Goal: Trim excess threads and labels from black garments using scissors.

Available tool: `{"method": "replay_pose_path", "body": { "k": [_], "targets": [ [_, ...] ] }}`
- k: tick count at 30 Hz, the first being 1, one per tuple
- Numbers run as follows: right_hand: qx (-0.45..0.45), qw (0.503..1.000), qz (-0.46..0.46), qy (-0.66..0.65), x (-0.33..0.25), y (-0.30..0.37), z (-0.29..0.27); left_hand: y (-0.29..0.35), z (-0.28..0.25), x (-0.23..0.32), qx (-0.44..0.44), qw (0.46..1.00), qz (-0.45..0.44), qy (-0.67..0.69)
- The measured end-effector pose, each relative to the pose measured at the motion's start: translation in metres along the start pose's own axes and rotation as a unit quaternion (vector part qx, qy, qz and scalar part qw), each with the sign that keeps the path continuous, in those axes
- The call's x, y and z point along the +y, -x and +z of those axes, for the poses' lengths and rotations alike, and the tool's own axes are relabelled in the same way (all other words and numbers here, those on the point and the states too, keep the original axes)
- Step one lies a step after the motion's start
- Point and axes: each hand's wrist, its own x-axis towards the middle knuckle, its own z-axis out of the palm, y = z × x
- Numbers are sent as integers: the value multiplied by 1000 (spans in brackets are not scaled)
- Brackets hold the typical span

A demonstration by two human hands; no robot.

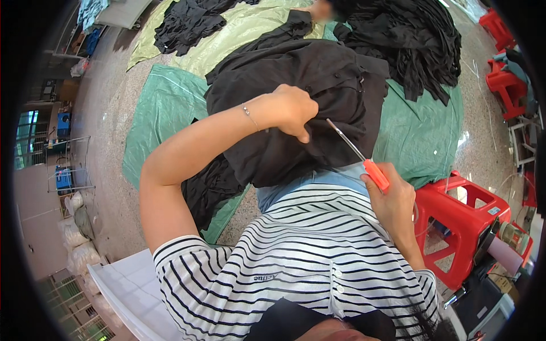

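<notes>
A black garment (pixel 341 68) with small dark buttons lies bunched across my lap. My left hand (pixel 293 111) is over its middle, fingers curled down into the cloth and thumb pointing toward me; the fingertips are hidden. Lower right, my right hand (pixel 392 196) is wrapped around the orange-red handle of a screwdriver (pixel 375 175). The thin metal shaft slants up and left over the garment, and its tip is a short way right of my left hand.
Black clothes heap (pixel 404 45) at far right and another dark pile (pixel 187 25) at far left lie on green and yellow sheeting (pixel 165 108). A red plastic stool (pixel 460 193) stands close on my right. Part of another person (pixel 321 10) shows, blurred, at the top.
</notes>
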Motion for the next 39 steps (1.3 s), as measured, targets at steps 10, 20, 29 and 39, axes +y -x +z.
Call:
{"method": "replay_pose_path", "body": {
  "k": [10, 20, 29, 39],
  "targets": [
    [-90, 996, 4, 11, 0, 10, 1, -4, 63, -34, 94, 898, 20, 430],
    [-91, 995, 6, 29, 0, 5, 5, -2, 74, -28, 96, 792, 2, 603],
    [202, 965, 84, -147, 41, -10, -7, 115, 64, -48, 578, 677, 189, 413],
    [159, 984, 37, -71, 56, -39, 3, 119, 192, 7, 806, 90, -103, 575]
  ]
}}
